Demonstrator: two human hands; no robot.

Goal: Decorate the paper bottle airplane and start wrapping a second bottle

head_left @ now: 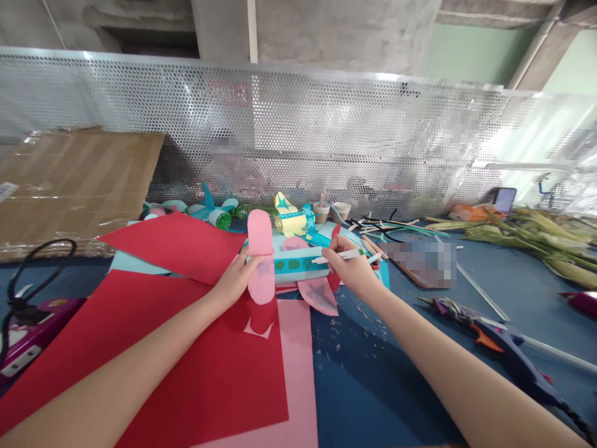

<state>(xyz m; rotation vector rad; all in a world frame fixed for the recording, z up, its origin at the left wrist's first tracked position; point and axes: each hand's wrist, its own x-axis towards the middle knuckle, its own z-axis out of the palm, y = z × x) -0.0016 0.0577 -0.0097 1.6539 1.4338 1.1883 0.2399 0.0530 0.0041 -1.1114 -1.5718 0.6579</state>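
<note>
Head: marker (349, 254) inside right grip (353, 269)

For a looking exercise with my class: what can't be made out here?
Head view:
Left hand, some fingertips: hidden by pink paper on the toy airplane.
Marker, middle part: covered by the right hand.
Tablet-like device, screen: pixelated.
Power strip, left part: cut off by the left edge.
Glue gun, cord: cut off at lower right.

Left hand (239, 270) gripping toy plane (293, 264), right hand (349, 269) holding marker (351, 254), red paper (209, 361)
</note>
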